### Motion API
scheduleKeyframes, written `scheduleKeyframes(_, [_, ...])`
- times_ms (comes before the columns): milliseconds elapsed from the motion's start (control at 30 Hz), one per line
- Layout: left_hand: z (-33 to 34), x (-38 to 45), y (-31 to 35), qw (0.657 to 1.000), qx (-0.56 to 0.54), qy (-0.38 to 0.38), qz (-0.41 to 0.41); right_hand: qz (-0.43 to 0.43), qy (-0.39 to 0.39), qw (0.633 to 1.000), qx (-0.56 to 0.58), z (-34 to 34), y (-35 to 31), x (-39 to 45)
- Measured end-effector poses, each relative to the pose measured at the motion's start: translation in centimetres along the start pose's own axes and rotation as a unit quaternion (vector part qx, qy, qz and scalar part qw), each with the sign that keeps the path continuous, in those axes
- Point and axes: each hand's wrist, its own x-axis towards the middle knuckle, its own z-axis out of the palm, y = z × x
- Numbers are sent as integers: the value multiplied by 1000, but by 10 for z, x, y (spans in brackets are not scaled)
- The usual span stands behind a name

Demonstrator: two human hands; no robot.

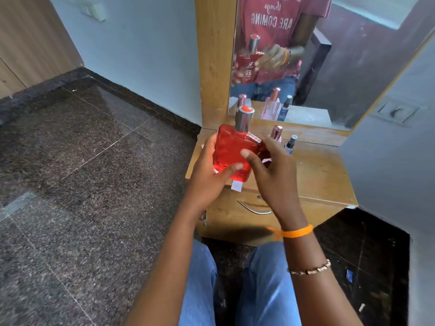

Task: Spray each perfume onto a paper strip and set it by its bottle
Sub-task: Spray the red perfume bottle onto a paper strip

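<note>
A square red perfume bottle [231, 150] with a silver cap and orange top is held upright above the wooden dresser top [322, 170]. My left hand [207, 172] grips its left side and lower edge, thumb across the front. My right hand [270, 170] holds its right side, thumb on the glass. A white paper strip [236, 185] pokes out under the bottle at the dresser's front edge. Behind my right hand stand a pink bottle with a rose-gold cap [276, 132] and a small dark blue bottle [290, 143], both partly hidden.
A mirror [341, 67] in a wooden frame rises behind the dresser and reflects the bottles and the person. A drawer with a curved metal handle [254, 208] sits below the top. Dark granite floor lies to the left; a grey wall is close on the right.
</note>
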Motion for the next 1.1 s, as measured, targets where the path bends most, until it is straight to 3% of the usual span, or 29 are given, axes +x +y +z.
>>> scheduleKeyframes(100, [0,-8,-2,998,-57,-30,-29,51,-117,991,51,-21,6,-4])
scheduleKeyframes(167, [4,-14,-6,999,-36,-18,-36,54,-141,988,38,-27,5,-4])
scheduleKeyframes(300, [19,-23,-8,999,5,13,-31,26,-12,998,-58,-26,-7,9])
scheduleKeyframes(367, [23,-26,-5,999,26,26,-18,27,5,993,-117,-25,-12,19])
scheduleKeyframes(500, [19,-27,0,1000,24,14,-6,-12,-76,988,-131,-33,-10,33])
scheduleKeyframes(633, [10,-26,3,991,-103,-67,-43,-48,-162,984,-50,-51,-11,39])
scheduleKeyframes(700, [8,-29,3,970,-194,-121,-81,-69,-215,974,-13,-58,-12,41])
scheduleKeyframes(800, [9,-34,3,910,-330,-191,-160,-78,-288,953,62,-66,-14,42])
scheduleKeyframes(833, [11,-34,3,908,-337,-188,-160,-75,-306,946,74,-69,-13,43])
scheduleKeyframes(900, [20,-33,2,956,-239,-123,-117,-54,-319,942,86,-71,-8,41])
scheduleKeyframes(967, [30,-30,3,998,-45,-30,-26,19,-260,950,171,-63,-9,33])
scheduleKeyframes(1000, [33,-31,5,999,41,4,20,74,-194,947,245,-54,-12,29])
scheduleKeyframes(1033, [36,-32,5,995,88,18,51,125,-111,935,313,-45,-17,26])
scheduleKeyframes(1100, [38,-34,7,995,81,-5,65,192,31,893,406,-36,-28,26])
